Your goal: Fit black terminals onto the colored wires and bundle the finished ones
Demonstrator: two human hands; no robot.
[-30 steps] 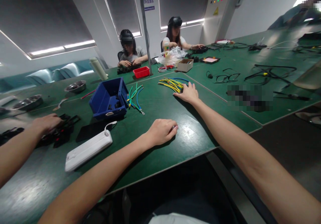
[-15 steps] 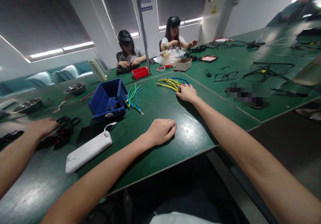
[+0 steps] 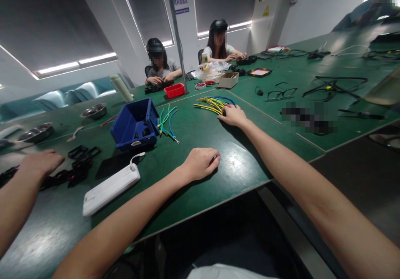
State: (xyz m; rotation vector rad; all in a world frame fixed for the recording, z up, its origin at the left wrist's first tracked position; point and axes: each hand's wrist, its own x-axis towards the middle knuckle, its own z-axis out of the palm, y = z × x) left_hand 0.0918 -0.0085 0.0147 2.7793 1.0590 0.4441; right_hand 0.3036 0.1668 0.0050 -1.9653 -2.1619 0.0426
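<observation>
My right hand (image 3: 233,115) reaches far across the green table (image 3: 200,129), its fingers curled onto the near ends of a bundle of yellow, green and blue wires (image 3: 212,103). Nearer to me, my left hand (image 3: 200,163) rests on the table in a loose fist. Something small shows at its fingertips, and I cannot name it. A few green and blue wires (image 3: 168,120) lie beside a blue plastic bin (image 3: 134,125).
A co-worker's hand (image 3: 40,162) at the left hovers by black plastic parts (image 3: 78,164). A white power strip (image 3: 109,187) lies near the front edge. Glasses (image 3: 281,93), a cardboard box (image 3: 228,79), a red tray (image 3: 175,90) and metal bowls (image 3: 93,110) lie farther off. Two people sit at the far side.
My right hand has closed in on the wire ends and its fingers have curled. The co-worker's hand at the left has drawn back off the black parts. My left hand has stayed put.
</observation>
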